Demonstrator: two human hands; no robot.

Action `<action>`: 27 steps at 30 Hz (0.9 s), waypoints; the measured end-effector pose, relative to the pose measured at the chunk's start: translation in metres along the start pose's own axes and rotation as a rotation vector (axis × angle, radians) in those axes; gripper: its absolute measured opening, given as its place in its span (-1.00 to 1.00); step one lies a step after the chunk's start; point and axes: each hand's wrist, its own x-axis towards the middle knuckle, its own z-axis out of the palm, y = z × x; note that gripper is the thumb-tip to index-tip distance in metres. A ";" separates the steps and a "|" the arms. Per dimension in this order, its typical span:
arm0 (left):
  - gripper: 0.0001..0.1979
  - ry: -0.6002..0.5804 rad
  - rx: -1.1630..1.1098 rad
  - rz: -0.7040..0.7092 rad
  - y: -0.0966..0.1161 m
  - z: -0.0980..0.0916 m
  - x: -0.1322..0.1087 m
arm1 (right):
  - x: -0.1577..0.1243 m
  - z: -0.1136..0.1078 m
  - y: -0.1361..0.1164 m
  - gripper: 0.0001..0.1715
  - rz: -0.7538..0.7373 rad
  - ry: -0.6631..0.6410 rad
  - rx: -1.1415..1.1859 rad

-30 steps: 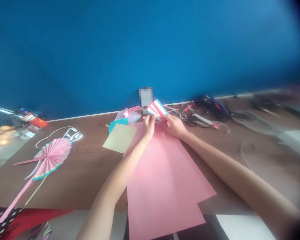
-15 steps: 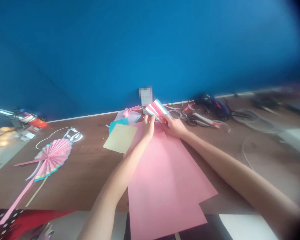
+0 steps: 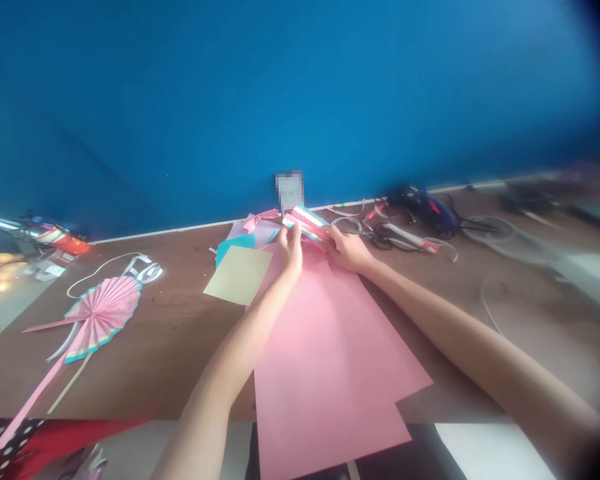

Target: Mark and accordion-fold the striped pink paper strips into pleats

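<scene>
A folded strip of pink paper (image 3: pixel 307 219) with white and blue edges is held between my two hands, above the far end of large pink sheets (image 3: pixel 325 360). My left hand (image 3: pixel 291 250) grips its left side, thumb up. On its right side, the fingers of my right hand (image 3: pixel 349 250) are closed around it, partly hidden from view. Just left of my left hand lie a pale yellow sheet (image 3: pixel 239 275), a blue sheet (image 3: pixel 233 248) and a small pink paper piece (image 3: pixel 260 219).
A pleated pink paper fan (image 3: pixel 105 313) with long strips lies on the left of the brown table (image 3: pixel 180 347). A glue gun (image 3: pixel 410 237) and dark cables (image 3: pixel 430 210) are at the back right. A blurred upright object (image 3: pixel 289 190) stands against the blue wall (image 3: pixel 300 93).
The folded paper has tipped lower and flatter, its fanned folds now closer together. Both hands keep hold of it and have barely shifted.
</scene>
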 end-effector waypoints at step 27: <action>-0.55 0.111 -0.005 0.056 -0.006 0.004 0.004 | -0.002 -0.005 -0.005 -0.64 -0.072 0.212 -0.102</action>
